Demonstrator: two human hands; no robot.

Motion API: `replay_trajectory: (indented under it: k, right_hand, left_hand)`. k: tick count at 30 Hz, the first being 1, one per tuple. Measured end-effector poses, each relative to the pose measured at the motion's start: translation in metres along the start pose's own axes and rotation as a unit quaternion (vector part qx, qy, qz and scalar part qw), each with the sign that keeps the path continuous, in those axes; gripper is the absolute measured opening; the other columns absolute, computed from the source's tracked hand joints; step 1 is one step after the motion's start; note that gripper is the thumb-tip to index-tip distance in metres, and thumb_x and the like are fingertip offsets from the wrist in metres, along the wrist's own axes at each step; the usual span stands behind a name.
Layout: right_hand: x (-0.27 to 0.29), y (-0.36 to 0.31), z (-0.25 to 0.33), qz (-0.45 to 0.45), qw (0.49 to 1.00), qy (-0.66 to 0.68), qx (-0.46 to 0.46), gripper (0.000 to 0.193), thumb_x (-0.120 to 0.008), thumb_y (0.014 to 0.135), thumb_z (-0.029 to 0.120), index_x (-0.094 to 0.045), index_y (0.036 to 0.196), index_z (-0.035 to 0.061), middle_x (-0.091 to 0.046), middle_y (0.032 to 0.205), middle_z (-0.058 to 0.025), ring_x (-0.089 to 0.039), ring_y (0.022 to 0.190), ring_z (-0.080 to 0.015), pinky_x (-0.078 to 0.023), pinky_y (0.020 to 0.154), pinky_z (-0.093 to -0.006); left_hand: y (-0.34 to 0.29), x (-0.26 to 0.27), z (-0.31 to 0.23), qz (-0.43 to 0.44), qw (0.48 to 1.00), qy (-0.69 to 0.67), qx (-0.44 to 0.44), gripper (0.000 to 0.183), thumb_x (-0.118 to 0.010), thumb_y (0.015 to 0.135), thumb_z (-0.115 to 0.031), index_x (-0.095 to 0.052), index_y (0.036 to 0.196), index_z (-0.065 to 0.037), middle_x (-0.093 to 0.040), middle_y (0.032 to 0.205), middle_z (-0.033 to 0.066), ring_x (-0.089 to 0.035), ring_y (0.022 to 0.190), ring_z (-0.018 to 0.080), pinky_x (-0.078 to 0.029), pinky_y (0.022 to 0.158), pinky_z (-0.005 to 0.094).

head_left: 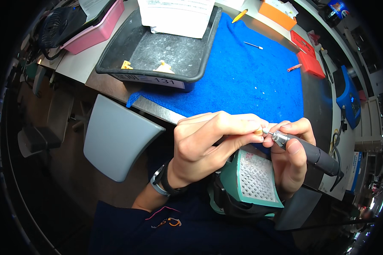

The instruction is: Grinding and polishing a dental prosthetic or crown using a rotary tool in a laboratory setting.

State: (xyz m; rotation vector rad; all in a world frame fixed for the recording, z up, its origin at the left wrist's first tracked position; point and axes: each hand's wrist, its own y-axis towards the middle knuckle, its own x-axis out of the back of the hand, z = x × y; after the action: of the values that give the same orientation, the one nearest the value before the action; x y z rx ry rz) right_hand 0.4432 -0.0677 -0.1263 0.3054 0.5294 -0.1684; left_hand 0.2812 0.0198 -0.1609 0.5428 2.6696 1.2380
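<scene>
My left hand (212,142) pinches a small yellowish piece (258,131) between thumb and fingertips; most of it is hidden, so its kind cannot be told. My right hand (294,155) grips a dark rotary handpiece (312,154) near its metal collar. A whitish rounded grinding bit (265,130) sticks out of the collar and meets or nearly meets the yellowish piece. Both hands are close together over the front edge of a blue towel (247,80). A cable runs from the handpiece's rear end.
Beyond my left hand stands a dark grey bin (174,51) with yellow pieces (163,67) and paper (176,17). On the towel are a slim metal bit (253,45) and a yellow tool (240,16). A red case (308,59) lies right; a grey chair (117,140) stands left.
</scene>
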Motion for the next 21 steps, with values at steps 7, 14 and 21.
replay_trajectory:
  k: [7, 14, 21]
  right_hand:
    - [0.005, 0.0017, 0.0014, 0.017, 1.0, -0.005, -0.009, 0.02, -0.065, 0.095, 0.008, -0.06, 0.109, -0.006, -0.071, 0.098, -0.0242, -0.072, 0.095, -0.0285, -0.057, 0.092, -0.0421]
    - [0.0085, 0.0022, 0.0018, 0.019, 1.0, 0.014, -0.019, 0.023, -0.065, 0.096, 0.012, -0.06, 0.11, -0.0053, -0.07, 0.095, -0.0222, -0.072, 0.093, -0.029, -0.057, 0.091, -0.0429]
    - [0.0043, 0.0007, 0.0021, 0.008, 1.0, -0.015, -0.013, 0.024, -0.066, 0.096, 0.013, -0.06, 0.109, -0.0055, -0.07, 0.096, -0.0226, -0.072, 0.093, -0.0284, -0.057, 0.09, -0.0426]
  left_hand:
    - [0.0004, 0.0003, -0.0024, 0.003, 1.0, -0.005, 0.013, 0.032, -0.082, 0.084, 0.011, -0.065, 0.11, 0.004, -0.078, 0.097, 0.025, -0.08, 0.088, 0.0292, -0.066, 0.075, 0.0366]
    - [-0.0017, -0.0065, 0.0001, -0.045, 0.997, -0.051, 0.034, 0.024, -0.085, 0.083, 0.001, -0.071, 0.102, -0.001, -0.08, 0.098, 0.0141, -0.08, 0.085, 0.0247, -0.064, 0.072, 0.0315]
    - [-0.001, -0.0065, -0.0013, -0.035, 0.998, -0.032, 0.032, 0.025, -0.085, 0.082, 0.0, -0.071, 0.103, -0.002, -0.08, 0.098, 0.0141, -0.08, 0.086, 0.0253, -0.063, 0.072, 0.0316]
